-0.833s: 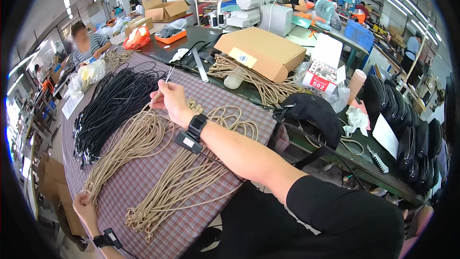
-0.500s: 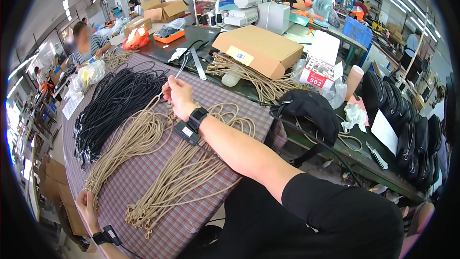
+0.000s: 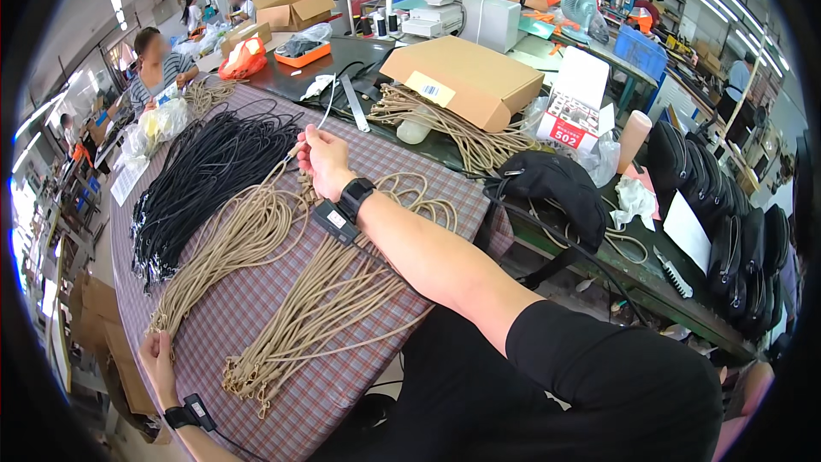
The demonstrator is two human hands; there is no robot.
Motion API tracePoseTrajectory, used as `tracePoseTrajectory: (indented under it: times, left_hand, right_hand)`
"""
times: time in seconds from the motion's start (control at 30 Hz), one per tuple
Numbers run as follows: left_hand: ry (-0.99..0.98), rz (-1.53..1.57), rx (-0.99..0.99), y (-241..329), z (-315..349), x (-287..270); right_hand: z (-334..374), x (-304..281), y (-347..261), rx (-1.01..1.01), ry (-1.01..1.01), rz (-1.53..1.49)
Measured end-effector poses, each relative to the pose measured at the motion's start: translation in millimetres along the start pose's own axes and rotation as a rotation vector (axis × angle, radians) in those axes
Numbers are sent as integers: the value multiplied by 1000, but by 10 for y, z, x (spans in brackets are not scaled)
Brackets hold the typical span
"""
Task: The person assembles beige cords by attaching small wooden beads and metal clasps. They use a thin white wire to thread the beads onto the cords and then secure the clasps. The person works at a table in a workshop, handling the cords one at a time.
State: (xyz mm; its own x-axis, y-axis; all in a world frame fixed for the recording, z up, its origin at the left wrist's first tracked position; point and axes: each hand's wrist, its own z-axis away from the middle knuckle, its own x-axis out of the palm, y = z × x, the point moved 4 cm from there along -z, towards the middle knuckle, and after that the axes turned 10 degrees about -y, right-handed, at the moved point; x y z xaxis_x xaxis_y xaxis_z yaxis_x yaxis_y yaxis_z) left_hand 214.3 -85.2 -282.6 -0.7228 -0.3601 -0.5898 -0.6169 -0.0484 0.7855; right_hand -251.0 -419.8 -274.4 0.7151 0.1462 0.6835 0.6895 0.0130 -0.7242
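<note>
Right hand (image 3: 325, 158) pinches a tan cord (image 3: 283, 167). Left hand (image 3: 156, 364) at lower end of tan bundle (image 3: 214, 258); grip cannot be determined.

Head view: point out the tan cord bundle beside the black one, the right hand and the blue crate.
Tan cord bundle (image 3: 229, 244), head view: middle of cords.
Right hand (image 3: 327, 162), head view: mid-hand.
Blue crate (image 3: 640, 54), head view: side wall.
</note>
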Motion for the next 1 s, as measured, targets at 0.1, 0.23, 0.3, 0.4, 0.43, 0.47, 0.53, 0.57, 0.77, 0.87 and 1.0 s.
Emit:
tracePoseTrajectory:
  times: [0.1,0.23,0.3,0.4,0.43,0.47,0.53,0.57,0.77,0.87,1.0]
  left_hand:
    - [9,9,16,22,10,6]
    - [31,-69,-37,105,25,5]
    - [-23,-72,-101,192,44,-27]
    - [110,-278,-107,-55,63,-143]
    - [84,-310,-134,-82,61,-148]
    - [60,-342,-161,-102,77,-166]
    - [44,-465,-189,-1,111,-140]
    - [56,-558,-192,69,142,-125]
    - [78,-674,-125,411,170,133]
    - [138,-639,6,701,202,209]
    - [55,-443,194,1196,198,353]
  right_hand:
    - [10,11,-12,-3,-8,47]
    - [26,-11,-46,2,2,77]
    - [51,7,-79,3,-21,82]
    - [121,186,-125,-21,-123,91]
    - [143,234,-147,-35,-164,101]
    - [167,293,-150,-25,-203,81]
    - [207,377,-142,-8,-266,74]
    - [231,426,-130,1,-300,69]
    - [386,502,40,74,-444,102]
    - [615,756,197,135,-496,95]
    - [1041,1072,298,248,-614,81]
